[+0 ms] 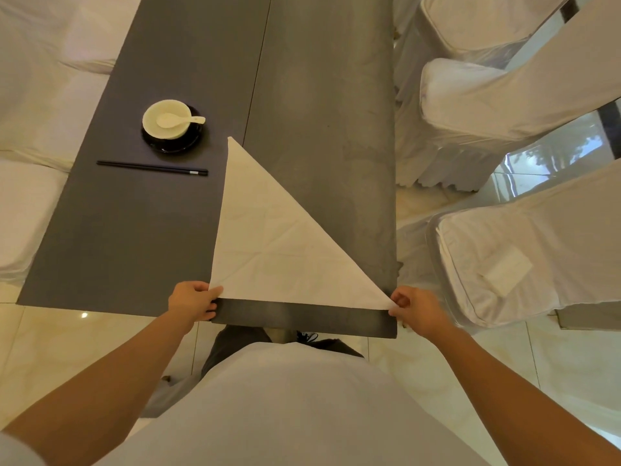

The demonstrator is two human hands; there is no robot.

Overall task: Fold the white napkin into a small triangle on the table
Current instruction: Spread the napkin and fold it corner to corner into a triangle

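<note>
Left hand (192, 301) pinched on near-left corner of white napkin (268, 243), right hand (416, 309) pinched on near-right corner, triangle laid flat on grey table (319, 112)

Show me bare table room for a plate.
Bare: grey table right of the white triangular napkin; also between black chopsticks and near edge, left of the napkin. Crowded: around the cream bowl, and where left hand and right hand pinch napkin corners.

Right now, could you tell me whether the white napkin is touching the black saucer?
Apart. In the head view, a strip of grey table shows between the far tip of the white napkin and the black saucer.
</note>
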